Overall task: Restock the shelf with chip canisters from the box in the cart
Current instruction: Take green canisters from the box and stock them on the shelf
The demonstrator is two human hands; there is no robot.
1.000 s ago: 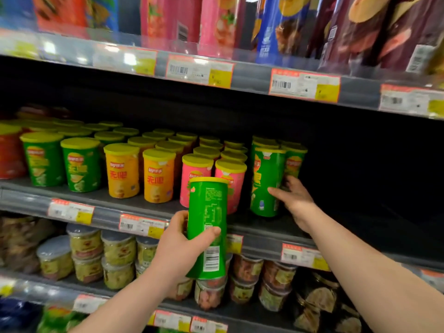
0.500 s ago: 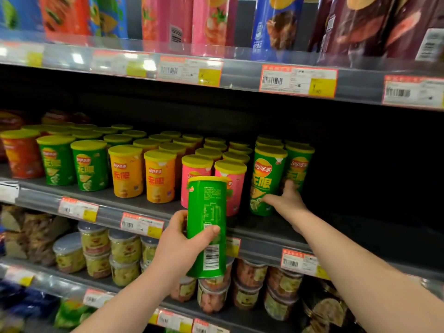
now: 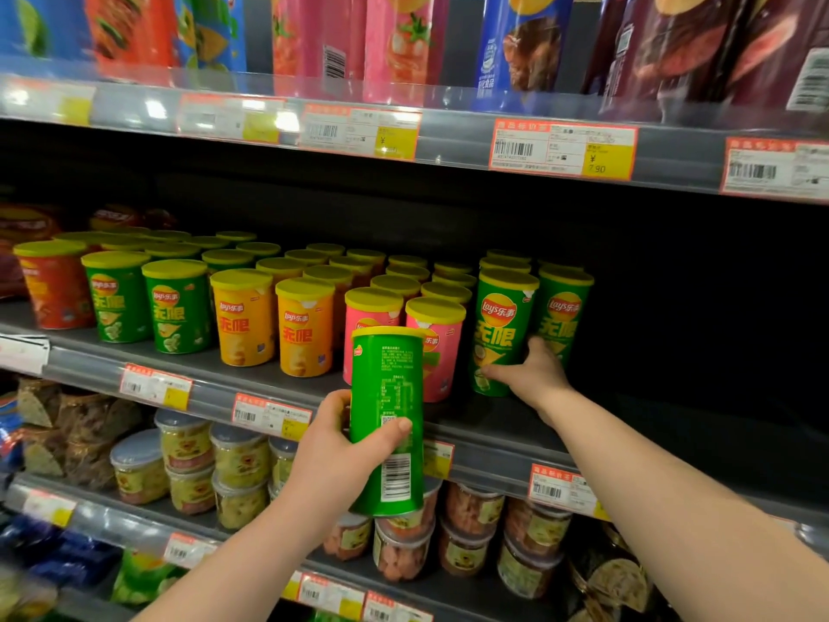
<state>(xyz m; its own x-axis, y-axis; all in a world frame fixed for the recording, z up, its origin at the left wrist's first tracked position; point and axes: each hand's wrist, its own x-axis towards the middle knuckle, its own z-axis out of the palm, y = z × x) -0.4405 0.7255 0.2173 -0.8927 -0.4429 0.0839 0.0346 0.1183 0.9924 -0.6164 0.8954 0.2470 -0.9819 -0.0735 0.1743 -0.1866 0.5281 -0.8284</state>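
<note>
Two hands are gripping cans: the left hand (image 3: 341, 460) is wrapping thumb and fingers round a green can (image 3: 388, 419), holding it upright before the shelf rail (image 3: 493, 469), while the right hand (image 3: 531, 374) is pinching the base of a shelved can (image 3: 502, 334). That shelved can is showing its logo, having been twisted round, so the held one is likely going in next.

- 1 view only, from a wide-angle camera worn on the person's head.
- It faces forward and slightly down, standing near the middle shelf (image 3: 493, 464), which fills the centre.
- The upper shelf (image 3: 453, 136) crosses the top; 2 lower shelves (image 3: 448, 590) run along the bottom, all slanting rightward.
</note>
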